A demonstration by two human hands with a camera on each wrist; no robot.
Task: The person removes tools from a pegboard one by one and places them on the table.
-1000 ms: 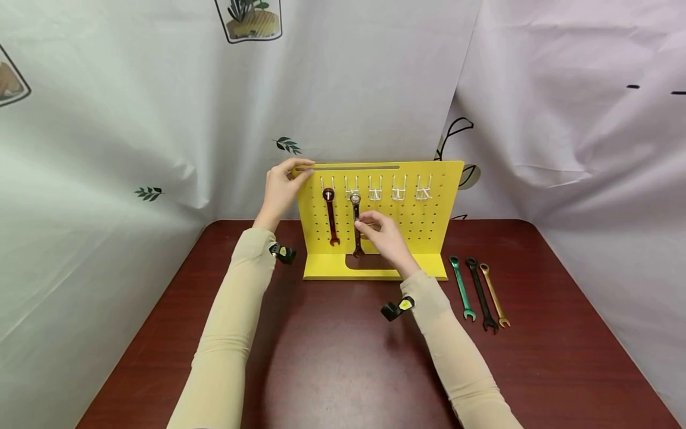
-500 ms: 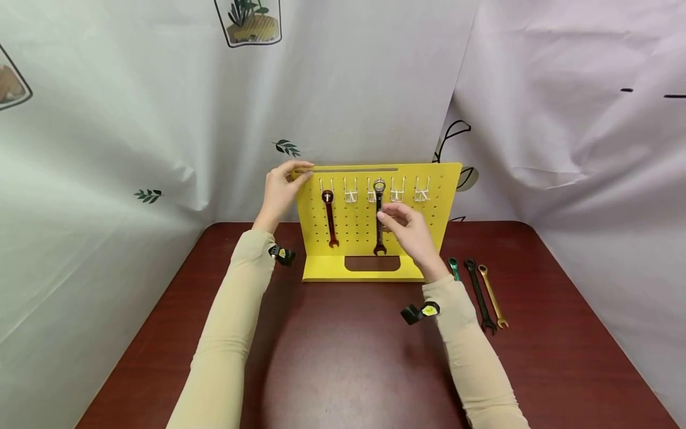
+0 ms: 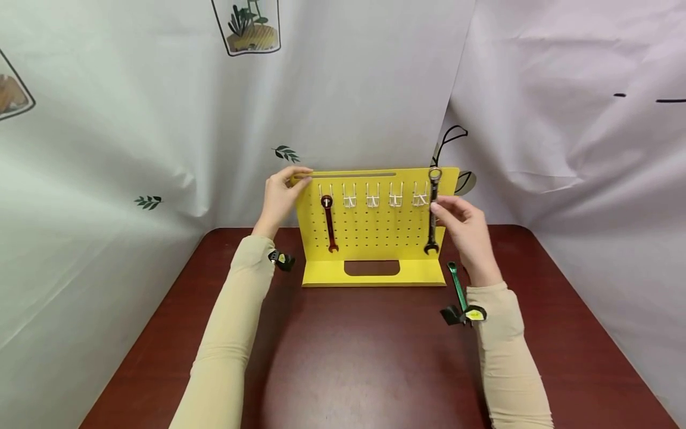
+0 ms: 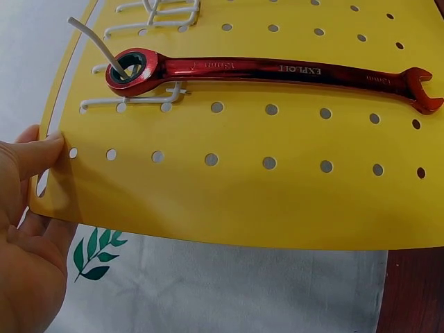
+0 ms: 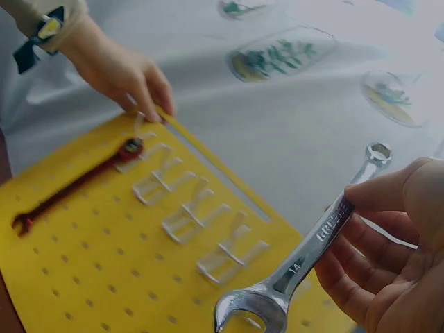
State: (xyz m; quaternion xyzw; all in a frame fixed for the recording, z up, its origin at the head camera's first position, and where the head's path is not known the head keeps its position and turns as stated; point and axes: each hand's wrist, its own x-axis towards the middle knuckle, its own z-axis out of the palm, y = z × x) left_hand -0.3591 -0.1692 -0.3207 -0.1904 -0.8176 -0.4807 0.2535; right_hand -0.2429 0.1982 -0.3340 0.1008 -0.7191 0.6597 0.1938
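My left hand pinches the top left corner of the yellow pegboard between thumb and fingers. A red combination wrench hangs by its ring end on the leftmost white hook. My right hand holds a silver combination wrench by its shaft, thumb against fingers. In the head view that wrench stands upright, ring end up, overlapping the right side of the board. The number 14 shows on its shaft in the right wrist view. Several white hooks along the board's upper part carry nothing.
A green combination wrench lies on the dark red table right of the board, partly hidden by the right wrist. The board's foot rests on the table. A pale printed cloth hangs behind and along the sides.
My right hand has carried the silver wrench rightward, from the second hook to beyond the rightmost one. The right arm now hides the black and gold wrenches. My left hand stays on the corner.
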